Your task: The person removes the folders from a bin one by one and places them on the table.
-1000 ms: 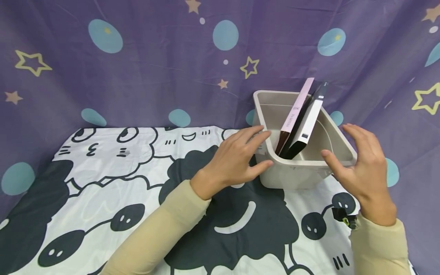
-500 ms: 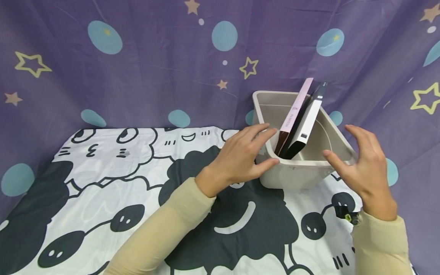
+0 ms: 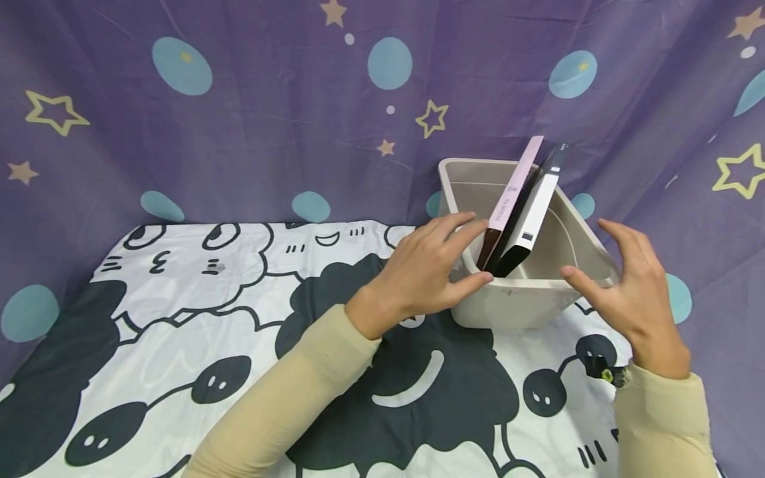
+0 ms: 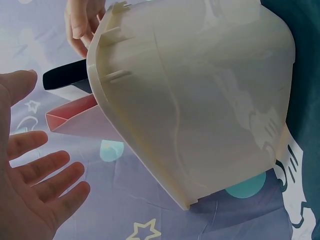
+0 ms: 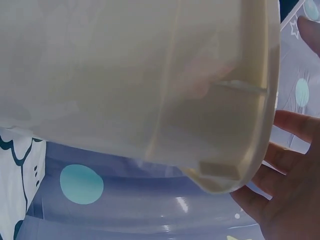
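A light grey plastic bin (image 3: 508, 305) stands at the right of the head view. Leaning inside it are a slim box (image 3: 508, 196) with a pink and dark brown edge and a black-and-white box (image 3: 535, 212); their upper ends rise past the rim. My left hand (image 3: 418, 269) hovers over the bin's left front rim, fingers spread, its fingertips close to the pink box. In the left wrist view that hand (image 4: 42, 175) holds nothing. At the right rim is my right hand (image 3: 636, 292), thumb over the front right corner. The right wrist view shows its fingers (image 5: 282, 159) right at the rim.
A white cloth (image 3: 197, 352) with black cartoon sheep covers the surface under the bin. Behind and to the right hangs a purple curtain (image 3: 269, 119) with stars and blue dots, close against the bin's back.
My left hand has slid a little to the right, from beside the bin's left rim to over it. The right hand has hardly moved, and the bin and boxes stay in place.
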Tool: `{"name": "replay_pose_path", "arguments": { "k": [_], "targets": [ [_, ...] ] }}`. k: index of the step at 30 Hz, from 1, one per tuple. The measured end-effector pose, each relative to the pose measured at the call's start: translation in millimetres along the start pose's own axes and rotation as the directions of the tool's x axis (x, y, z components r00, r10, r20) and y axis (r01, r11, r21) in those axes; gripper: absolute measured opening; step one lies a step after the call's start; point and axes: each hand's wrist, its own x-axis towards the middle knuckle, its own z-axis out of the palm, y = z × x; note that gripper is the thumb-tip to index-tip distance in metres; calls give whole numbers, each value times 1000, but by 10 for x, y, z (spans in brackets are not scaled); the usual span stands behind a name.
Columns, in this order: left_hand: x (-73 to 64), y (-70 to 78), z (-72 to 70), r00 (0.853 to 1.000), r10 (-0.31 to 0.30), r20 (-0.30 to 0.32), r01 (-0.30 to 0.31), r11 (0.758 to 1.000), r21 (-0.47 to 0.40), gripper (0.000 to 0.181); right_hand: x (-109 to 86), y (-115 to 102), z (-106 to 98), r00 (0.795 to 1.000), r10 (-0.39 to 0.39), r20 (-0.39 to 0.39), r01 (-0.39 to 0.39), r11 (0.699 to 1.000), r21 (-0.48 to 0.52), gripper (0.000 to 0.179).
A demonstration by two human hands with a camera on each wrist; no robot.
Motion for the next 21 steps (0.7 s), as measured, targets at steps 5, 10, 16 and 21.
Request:
{"name": "replay_pose_path", "arguments": {
  "k": [5, 10, 16, 21],
  "targets": [
    [27, 6, 10, 1000, 2, 7, -2, 1000, -5, 62, -2, 49, 3, 1000, 9, 19, -9, 1000, -4, 82],
    [53, 10, 20, 1000, 6, 1, -6, 1000, -7, 61, 5, 74, -1, 999, 17, 35, -17, 1000, 13, 81],
    [95, 12, 27, 1000, 6, 1, -6, 1000, 5, 61, 12, 114, -5, 996, 50, 77, -50, 999, 8, 79],
    [124, 10, 40, 1000, -4, 16, 4, 1000, 3, 61, 9, 175, 12, 991, 70, 112, -71, 997, 1, 80]
  ]
}}
